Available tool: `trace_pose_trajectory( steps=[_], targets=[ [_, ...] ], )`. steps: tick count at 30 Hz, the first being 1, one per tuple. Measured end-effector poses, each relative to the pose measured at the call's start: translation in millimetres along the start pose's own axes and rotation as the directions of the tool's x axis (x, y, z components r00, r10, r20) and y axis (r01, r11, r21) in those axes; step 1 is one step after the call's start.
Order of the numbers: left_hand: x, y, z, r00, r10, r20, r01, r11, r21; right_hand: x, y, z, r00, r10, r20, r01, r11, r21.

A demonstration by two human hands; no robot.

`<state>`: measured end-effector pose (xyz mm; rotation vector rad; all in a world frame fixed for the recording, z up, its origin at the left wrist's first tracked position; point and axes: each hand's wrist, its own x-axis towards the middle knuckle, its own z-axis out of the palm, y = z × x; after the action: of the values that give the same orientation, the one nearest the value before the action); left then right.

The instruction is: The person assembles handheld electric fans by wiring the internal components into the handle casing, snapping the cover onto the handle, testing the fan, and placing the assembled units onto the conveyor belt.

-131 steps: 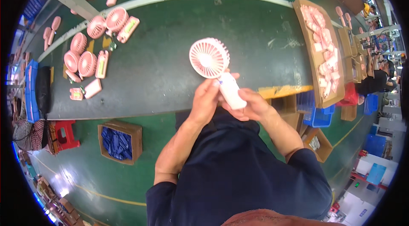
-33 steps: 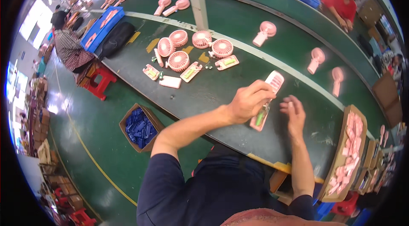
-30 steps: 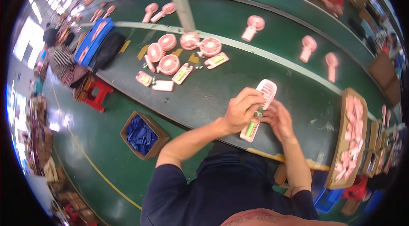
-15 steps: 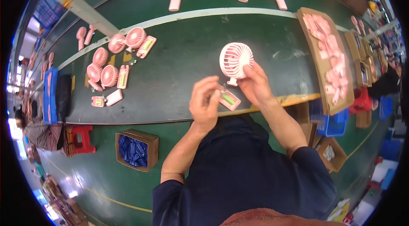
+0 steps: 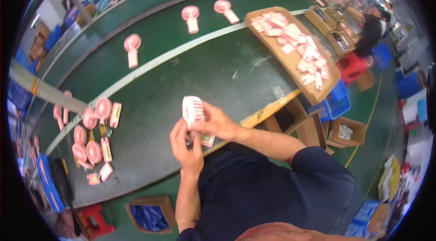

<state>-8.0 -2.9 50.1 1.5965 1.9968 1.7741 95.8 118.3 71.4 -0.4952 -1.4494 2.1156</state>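
Close to the bench's near edge, my right hand (image 5: pixel 219 124) grips a pink fan head (image 5: pixel 193 108) with a slotted round cage, turned nearly edge-on. My left hand (image 5: pixel 187 149) closes its fingers and thumb at the lower side of the same fan head; the small neck there is hidden by the fingers. Just below and behind the hands, partly covered, lies an open pink handle half (image 5: pixel 208 140) with a green battery inside.
A long cardboard tray (image 5: pixel 327 82) of pink handle parts sits at the right. Fan heads (image 5: pixel 94 152) and opened handles cluster on the left. Finished-looking pink fans (image 5: pixel 132 50) lie beyond the pale rail (image 5: pixel 172 53). A carton (image 5: pixel 169 209) with blue contents stands on the floor.
The view has swung to the right. My left hand, earlier beside the fan head near the open handle, has come up to its lower side. The fan head has turned edge-on.
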Motion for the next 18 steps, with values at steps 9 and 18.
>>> trace_pose_trajectory(
  steps=[9, 18],
  targets=[
    [2, -6, 18, 0.909, -0.332, 0.254, 0.417, 0.682, -0.6, -12, -28, 0, 0.999, -0.013, 0.033, -0.002, 0.901, 0.433],
    [-27, -13, 26, 0.502, -0.341, 0.794, 0.836, -0.041, -0.547, 3, -37, 4, 0.997, 0.022, -0.07, 0.019, 0.843, 0.537]
  ],
)
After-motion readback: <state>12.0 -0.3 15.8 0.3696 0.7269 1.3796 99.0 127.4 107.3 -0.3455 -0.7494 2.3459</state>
